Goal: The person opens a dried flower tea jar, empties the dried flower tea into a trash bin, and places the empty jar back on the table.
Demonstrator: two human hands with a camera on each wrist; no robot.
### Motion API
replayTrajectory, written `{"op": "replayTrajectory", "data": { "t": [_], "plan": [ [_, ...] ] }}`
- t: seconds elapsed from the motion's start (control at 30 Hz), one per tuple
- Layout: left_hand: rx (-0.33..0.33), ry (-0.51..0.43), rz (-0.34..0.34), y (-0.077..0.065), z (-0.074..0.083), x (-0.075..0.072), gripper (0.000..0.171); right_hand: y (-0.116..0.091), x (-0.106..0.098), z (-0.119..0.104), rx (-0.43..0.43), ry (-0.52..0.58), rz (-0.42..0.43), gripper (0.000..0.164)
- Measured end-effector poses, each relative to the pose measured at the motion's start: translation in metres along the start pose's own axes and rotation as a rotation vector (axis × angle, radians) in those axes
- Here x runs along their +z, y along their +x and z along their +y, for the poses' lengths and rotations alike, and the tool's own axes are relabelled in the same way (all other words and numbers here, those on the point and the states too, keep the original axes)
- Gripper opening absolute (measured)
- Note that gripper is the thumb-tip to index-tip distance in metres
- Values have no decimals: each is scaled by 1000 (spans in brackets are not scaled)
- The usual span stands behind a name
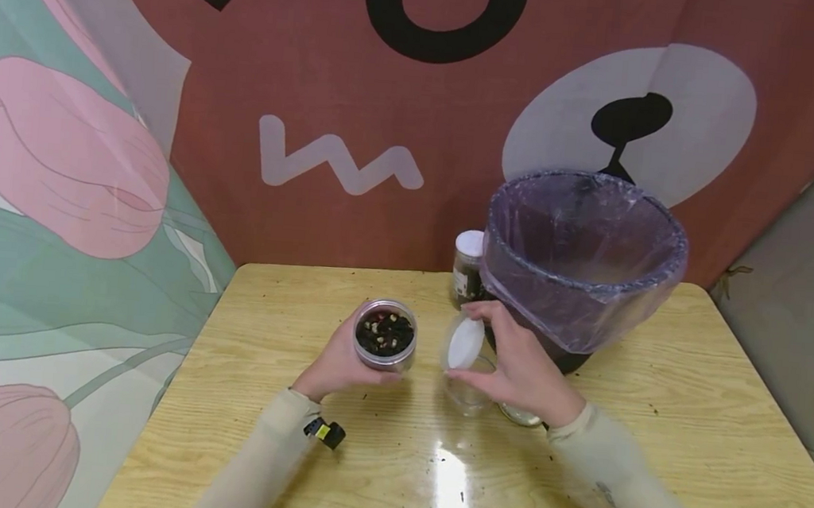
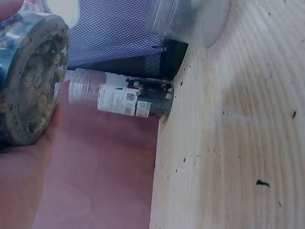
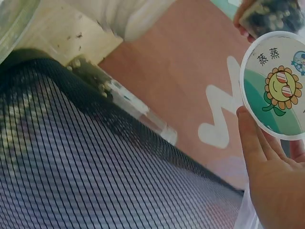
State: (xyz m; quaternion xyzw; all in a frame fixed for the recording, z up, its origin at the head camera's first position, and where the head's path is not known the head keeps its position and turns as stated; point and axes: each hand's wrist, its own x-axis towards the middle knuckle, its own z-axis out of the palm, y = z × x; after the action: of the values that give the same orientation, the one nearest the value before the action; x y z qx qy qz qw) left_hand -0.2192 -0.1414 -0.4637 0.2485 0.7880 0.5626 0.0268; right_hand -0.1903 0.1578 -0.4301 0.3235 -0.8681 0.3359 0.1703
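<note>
My left hand (image 1: 349, 357) grips an open clear jar (image 1: 404, 359) of dark dried leaves mixed with pale and reddish bits, its mouth facing up toward the head camera. In the left wrist view the base of this jar (image 2: 40, 81) fills the left edge. My right hand (image 1: 523, 367) pinches a round white lid (image 1: 467, 343) by its rim, thumb on one side and fingers on the other. A sunflower cartoon and printed characters decorate the lid (image 3: 271, 86) in the right wrist view. Behind and below the lid stands a clear jar (image 1: 465, 402), partly covered by that hand.
A mesh bin (image 1: 580, 287) lined with a purple-tinted bag stands at the back right. Beside it is a labelled jar (image 1: 466, 271) with a white top, partly filled. A round, shiny-rimmed thing (image 1: 519, 414) lies under my right wrist. Dark crumbs dot the wooden table (image 1: 389, 476).
</note>
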Motion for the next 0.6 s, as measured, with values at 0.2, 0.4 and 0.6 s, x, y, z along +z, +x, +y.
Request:
{"op": "replayTrajectory", "data": {
  "t": [0.2,0.4,0.6],
  "plan": [
    [8,9,17,-3,-4,-4,101,-4,22,-6,-20,-24,-60,83],
    [32,-6,17,-3,-9,-7,100,-8,47,-14,-92,-141,-123,83],
    [46,-16,19,-3,-9,-8,97,-10,67,-20,-150,-291,-197,84]
  ]
}}
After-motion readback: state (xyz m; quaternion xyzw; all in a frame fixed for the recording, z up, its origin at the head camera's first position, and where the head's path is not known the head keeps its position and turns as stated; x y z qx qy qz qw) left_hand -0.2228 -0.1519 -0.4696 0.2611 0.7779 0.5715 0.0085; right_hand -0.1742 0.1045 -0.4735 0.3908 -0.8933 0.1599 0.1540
